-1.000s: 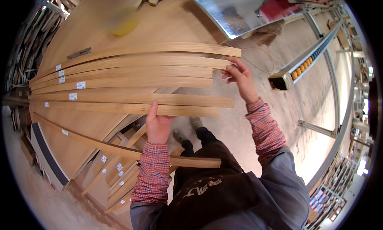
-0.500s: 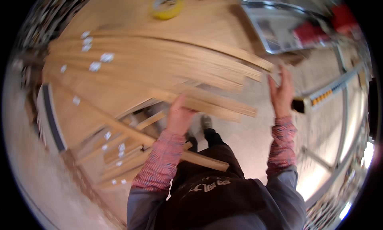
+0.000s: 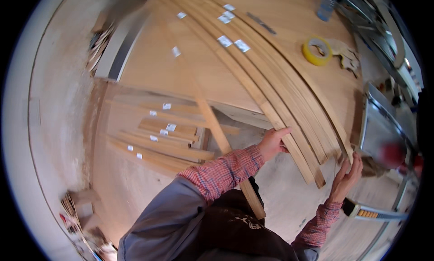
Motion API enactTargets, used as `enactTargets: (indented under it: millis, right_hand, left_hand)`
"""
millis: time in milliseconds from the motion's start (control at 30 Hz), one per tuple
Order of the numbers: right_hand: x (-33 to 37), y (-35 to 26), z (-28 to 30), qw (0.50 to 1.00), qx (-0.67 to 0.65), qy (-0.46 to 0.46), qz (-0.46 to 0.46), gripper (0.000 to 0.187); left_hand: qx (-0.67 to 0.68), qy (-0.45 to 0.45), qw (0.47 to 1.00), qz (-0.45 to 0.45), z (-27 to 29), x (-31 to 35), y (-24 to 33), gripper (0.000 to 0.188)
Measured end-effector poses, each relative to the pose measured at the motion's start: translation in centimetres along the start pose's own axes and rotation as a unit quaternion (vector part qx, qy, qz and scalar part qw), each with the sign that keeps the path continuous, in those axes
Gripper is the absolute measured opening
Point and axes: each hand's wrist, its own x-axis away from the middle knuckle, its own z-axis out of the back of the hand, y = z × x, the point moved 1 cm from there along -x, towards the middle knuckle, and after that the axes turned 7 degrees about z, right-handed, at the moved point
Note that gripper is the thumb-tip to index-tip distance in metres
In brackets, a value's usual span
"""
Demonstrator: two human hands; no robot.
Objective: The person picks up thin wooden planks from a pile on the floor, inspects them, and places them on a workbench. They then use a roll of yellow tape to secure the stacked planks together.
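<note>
Several long wooden strips (image 3: 289, 87) lie side by side on a wooden board, with small white labels (image 3: 242, 45) on some of them. Their near ends jut past the board's edge. My left hand (image 3: 271, 143) is closed on the left strip of the bunch near its end, thumb on top, the other fingers partly hidden beneath. At the right side of the bunch, my right hand (image 3: 347, 178) has thumb and fingers about the tip of the outermost strip. A separate wooden strip (image 3: 212, 121) slants under my left forearm.
Shorter labelled wood pieces (image 3: 169, 132) lie lower, left of my left arm. A yellow tape roll (image 3: 316, 51), a plastic bottle (image 3: 326, 7) and a thin dark strip (image 3: 261, 23) are on the board. Metal machine parts (image 3: 384, 121) and a metal rail (image 3: 377, 213) stand at right.
My view has turned, so the strips now run more toward me. My right hand, open and apart from the strips before, has come to the outermost strip's end. My left hand stays at the left strip.
</note>
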Motion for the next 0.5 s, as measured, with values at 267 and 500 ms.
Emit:
enactTargets:
  millis: [267,500]
  right_hand:
    - [1.0,-10.8,-3.3,0.958,-0.006,-0.225,0.178,0.061]
    - [1.4,-11.1,-4.6,0.96,0.024,-0.218,0.173,0.055]
  left_hand:
    - [0.087,-0.002,0.995,-0.044,-1.8,-1.6,-0.7,0.05]
    - [0.091,0.041,0.994,-0.048,-2.9,-1.4,-0.7,0.056]
